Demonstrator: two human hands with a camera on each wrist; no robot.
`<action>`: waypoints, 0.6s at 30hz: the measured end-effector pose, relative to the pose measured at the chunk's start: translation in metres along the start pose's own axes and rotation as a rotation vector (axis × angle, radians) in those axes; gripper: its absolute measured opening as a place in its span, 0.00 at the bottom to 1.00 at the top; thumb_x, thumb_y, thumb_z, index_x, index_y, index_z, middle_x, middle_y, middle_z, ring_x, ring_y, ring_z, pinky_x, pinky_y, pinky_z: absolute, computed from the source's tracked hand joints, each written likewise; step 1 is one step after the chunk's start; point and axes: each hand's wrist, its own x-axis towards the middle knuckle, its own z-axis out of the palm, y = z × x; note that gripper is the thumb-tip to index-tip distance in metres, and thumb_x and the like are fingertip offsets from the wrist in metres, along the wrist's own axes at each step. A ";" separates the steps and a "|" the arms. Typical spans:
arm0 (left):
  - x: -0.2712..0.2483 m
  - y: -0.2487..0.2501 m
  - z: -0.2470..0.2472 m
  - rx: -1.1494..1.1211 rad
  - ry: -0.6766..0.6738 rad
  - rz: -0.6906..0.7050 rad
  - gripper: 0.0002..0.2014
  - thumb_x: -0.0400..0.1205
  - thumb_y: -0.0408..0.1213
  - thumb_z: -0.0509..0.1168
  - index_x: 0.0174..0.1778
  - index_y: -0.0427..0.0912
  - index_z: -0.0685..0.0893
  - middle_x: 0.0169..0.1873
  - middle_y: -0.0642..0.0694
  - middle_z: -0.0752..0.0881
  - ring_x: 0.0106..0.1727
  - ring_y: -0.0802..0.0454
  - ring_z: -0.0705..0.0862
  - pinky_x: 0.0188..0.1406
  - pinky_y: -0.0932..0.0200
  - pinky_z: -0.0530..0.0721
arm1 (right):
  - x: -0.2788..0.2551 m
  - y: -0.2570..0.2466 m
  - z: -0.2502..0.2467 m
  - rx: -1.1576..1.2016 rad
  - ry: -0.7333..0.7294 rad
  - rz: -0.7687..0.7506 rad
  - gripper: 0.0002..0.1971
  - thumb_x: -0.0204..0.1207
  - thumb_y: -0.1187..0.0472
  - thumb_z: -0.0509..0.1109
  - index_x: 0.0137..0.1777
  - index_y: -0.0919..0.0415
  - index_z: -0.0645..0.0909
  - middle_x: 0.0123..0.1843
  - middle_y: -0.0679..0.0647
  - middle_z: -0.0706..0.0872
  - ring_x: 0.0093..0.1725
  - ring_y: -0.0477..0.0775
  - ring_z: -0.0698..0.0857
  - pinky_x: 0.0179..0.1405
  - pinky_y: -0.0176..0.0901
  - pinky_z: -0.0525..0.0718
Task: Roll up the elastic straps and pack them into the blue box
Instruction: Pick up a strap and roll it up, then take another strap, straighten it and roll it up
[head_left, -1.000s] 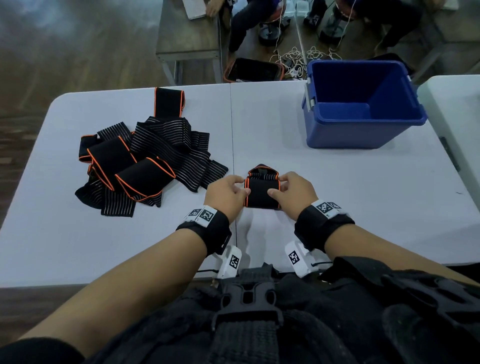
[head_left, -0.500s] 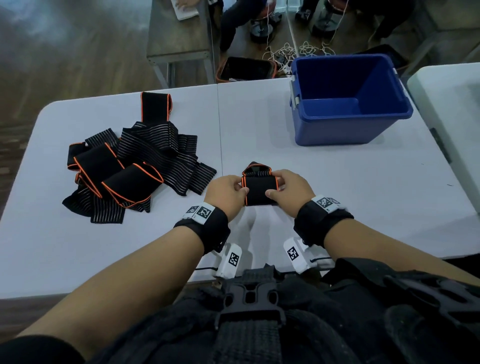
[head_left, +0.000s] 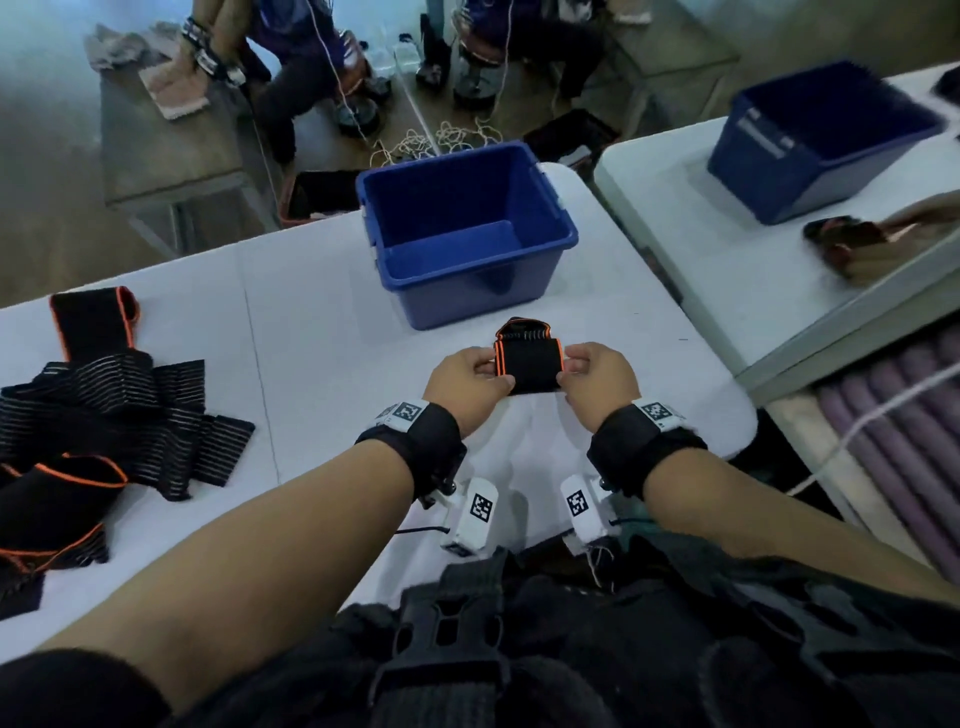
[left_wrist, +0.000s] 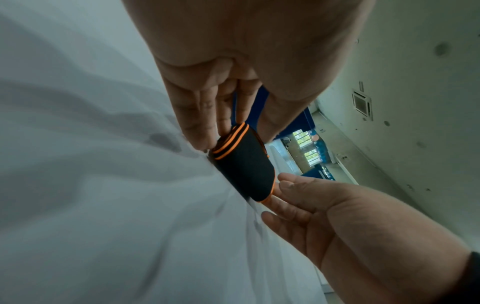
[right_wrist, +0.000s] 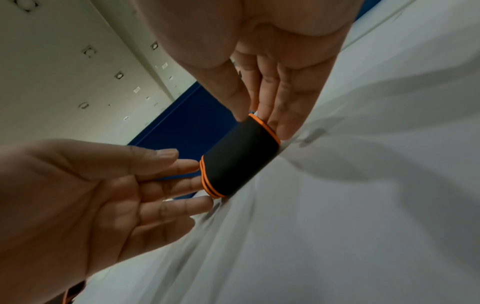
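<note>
Rolled strap (head_left: 528, 362), black w/ orange edging, sits on the white counter (head_left: 311, 332) just in front of the person, btwn both hands & near the front wall of the blue box (head_left: 470, 236). Left hand (head_left: 467, 384) is at the roll's left end, right hand (head_left: 600, 382) at its right end. In the left wrist view the left fingers (left_wrist: 207, 115) run nearly straight down to the roll's (left_wrist: 245, 162) end, tips touching the orange rim; thumb is on the far side of it. In the right wrist view the right fingers (right_wrist: 285, 98) also lie almost straight, tips against the roll's (right_wrist: 240, 158) orange edge, w/ the thumb on the other side. So both hands press the roll's ends w/ extended fingers rather than wrapping round it; the roll rests on the counter. Blue box stands open-topped behind the roll, approx. centre of the counter's far part; nothing shows inside. Loose straps (head_left: 104, 415), black w/ white stripes & orange trim, lie heaped at the counter's left, well apart from the roll. Second blue box (head_left: 815, 140) stands on a neighbouring white counter (head_left: 701, 249) at right. Black wristbands w/ marker tags wrap both wrists.
</note>
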 end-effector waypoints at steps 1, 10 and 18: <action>0.003 0.006 0.010 -0.006 -0.013 0.012 0.16 0.78 0.33 0.72 0.62 0.44 0.88 0.48 0.51 0.90 0.42 0.56 0.87 0.47 0.57 0.85 | 0.004 0.003 -0.010 0.020 0.004 0.008 0.19 0.71 0.67 0.69 0.63 0.62 0.83 0.54 0.59 0.91 0.54 0.62 0.89 0.58 0.63 0.87; 0.019 0.014 0.042 -0.087 -0.002 -0.033 0.15 0.74 0.41 0.74 0.57 0.51 0.86 0.54 0.49 0.90 0.47 0.49 0.88 0.50 0.50 0.86 | 0.027 0.008 -0.052 0.105 -0.028 0.004 0.19 0.72 0.65 0.72 0.64 0.58 0.82 0.56 0.54 0.89 0.53 0.57 0.89 0.60 0.63 0.87; 0.004 -0.031 -0.016 -0.112 0.233 -0.103 0.11 0.76 0.43 0.73 0.55 0.53 0.86 0.49 0.53 0.90 0.46 0.52 0.88 0.59 0.43 0.89 | 0.023 -0.043 -0.048 0.145 -0.086 -0.218 0.11 0.76 0.61 0.71 0.58 0.52 0.82 0.50 0.47 0.88 0.48 0.49 0.87 0.57 0.57 0.89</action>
